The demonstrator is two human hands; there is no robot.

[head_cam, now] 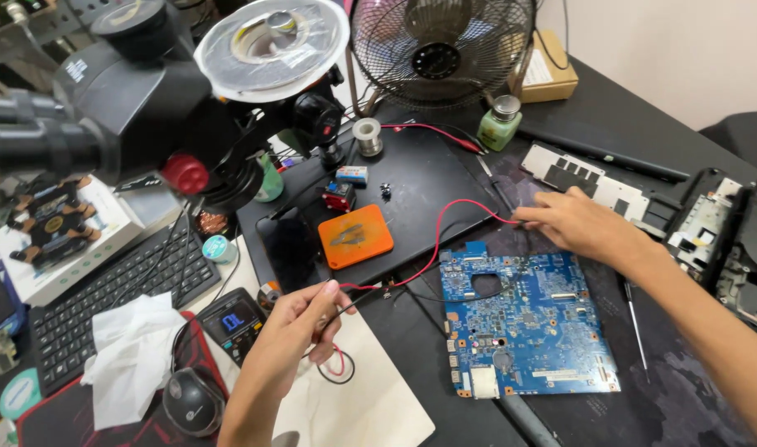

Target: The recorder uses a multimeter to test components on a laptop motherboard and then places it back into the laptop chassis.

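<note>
While both hands work leads, a blue board [527, 319] lies on the desk [685, 389].
Left hand [300, 327] pinches red and black leads [354, 290]; right hand [577, 223], fingers curled, grips the red lead's [445, 228] far end beside the board.

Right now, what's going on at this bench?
A person is working at an electronics bench. The left hand pinches red and black test leads, coiled below it. The right hand reaches past the top edge of a blue circuit board, holding the far end of the red lead against the dark mat. A multimeter, an orange pad and a microscope sit to the left.
</note>
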